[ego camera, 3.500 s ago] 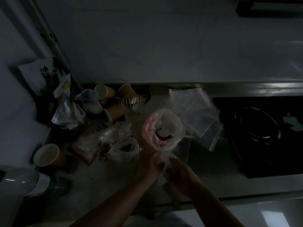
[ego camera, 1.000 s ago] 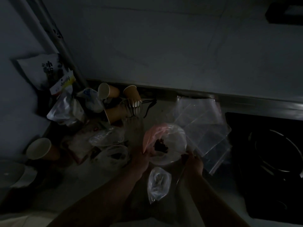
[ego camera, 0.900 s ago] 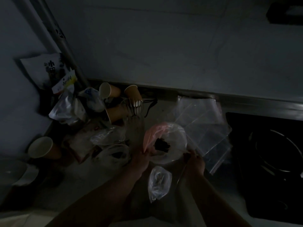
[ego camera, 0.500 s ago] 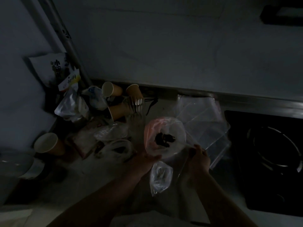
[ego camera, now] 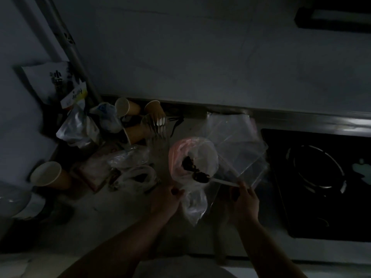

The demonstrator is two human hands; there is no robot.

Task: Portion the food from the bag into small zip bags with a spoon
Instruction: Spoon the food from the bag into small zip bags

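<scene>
While the light is very dim, I can see my left hand (ego camera: 167, 199) pinching the mouth of a small zip bag (ego camera: 195, 203) that hangs down between my two hands. My right hand (ego camera: 244, 199) is closed on the white handle of a spoon (ego camera: 218, 180), whose bowl carries a dark clump of food (ego camera: 200, 176) just above the zip bag's opening. Directly beyond my hands sits the larger bag (ego camera: 193, 157), pink on its left side and open, with more dark food inside. Beyond my right hand lies a loose pile of empty clear zip bags (ego camera: 236, 141) on the tabletop (ego camera: 84, 223). Further right of that hand is a black stove (ego camera: 321, 177). Left of my left hand are crumpled plastic bags and several paper cups (ego camera: 47, 174), some upright, some tipped over.
</scene>
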